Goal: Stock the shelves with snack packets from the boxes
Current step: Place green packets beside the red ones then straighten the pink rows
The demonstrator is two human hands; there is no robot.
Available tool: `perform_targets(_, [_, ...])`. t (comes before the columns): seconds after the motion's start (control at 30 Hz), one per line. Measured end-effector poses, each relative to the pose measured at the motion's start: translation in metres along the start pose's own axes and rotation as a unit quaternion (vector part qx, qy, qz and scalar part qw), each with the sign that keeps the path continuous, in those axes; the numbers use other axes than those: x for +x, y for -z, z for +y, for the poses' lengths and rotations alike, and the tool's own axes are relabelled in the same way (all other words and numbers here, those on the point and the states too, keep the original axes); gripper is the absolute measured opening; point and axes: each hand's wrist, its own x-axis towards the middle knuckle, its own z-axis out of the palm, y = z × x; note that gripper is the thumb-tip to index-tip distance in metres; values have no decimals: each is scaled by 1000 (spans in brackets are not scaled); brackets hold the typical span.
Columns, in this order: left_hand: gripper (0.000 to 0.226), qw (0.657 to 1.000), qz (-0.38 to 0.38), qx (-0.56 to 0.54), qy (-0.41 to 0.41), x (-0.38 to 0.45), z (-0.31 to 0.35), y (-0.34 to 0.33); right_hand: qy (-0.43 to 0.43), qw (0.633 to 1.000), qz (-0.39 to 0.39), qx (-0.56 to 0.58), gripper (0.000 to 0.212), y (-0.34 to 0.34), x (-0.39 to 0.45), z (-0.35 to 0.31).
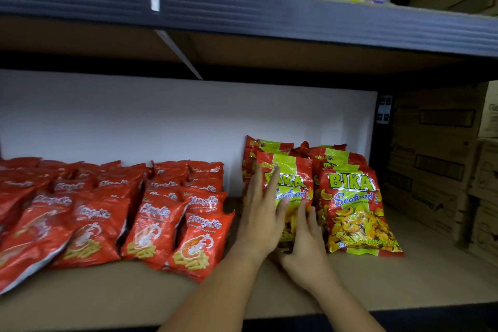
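Note:
A red, green and yellow Bika Seafood packet (291, 183) leans upright at the front of the left Bika row on the brown shelf board (269, 294). My left hand (262, 213) lies flat against its left side and front, fingers spread. My right hand (304, 245) cups its lower right edge. Both hands grip this packet. A second Bika row (355, 213) stands just to the right, with more packets behind both rows. Several rows of red prawn cracker packets (151, 224) fill the left half of the shelf.
The dark upper shelf beam (242, 11) runs overhead. Stacked cardboard cartons (436, 164) stand to the right beyond the black upright. A white back wall (161, 121) closes the shelf. Bare board lies in front of the packets and right of the Bika rows.

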Motion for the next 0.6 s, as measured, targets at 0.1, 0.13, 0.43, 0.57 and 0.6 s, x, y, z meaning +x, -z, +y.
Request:
perform_targets(0.1, [56, 997, -19, -69, -10, 0, 17, 44, -6, 999, 12, 42, 106, -5, -18, -24])
perform_targets(0.13, [53, 997, -14, -75, -18, -2, 21, 62, -1, 997, 16, 69, 101, -8, -24, -35])
perform_targets(0.43, [51, 973, 9, 229, 28, -74, -70, 176, 35, 991, -37, 124, 97, -55, -54, -122])
perform_targets(0.57, [57, 954, -39, 292, 53, -93, -102, 182, 58, 988, -93, 111, 104, -74, -45, -134])
perform_targets(0.6, [57, 952, -42, 299, 48, -94, -108, 181, 61, 989, -95, 97, 102, -77, -40, -134])
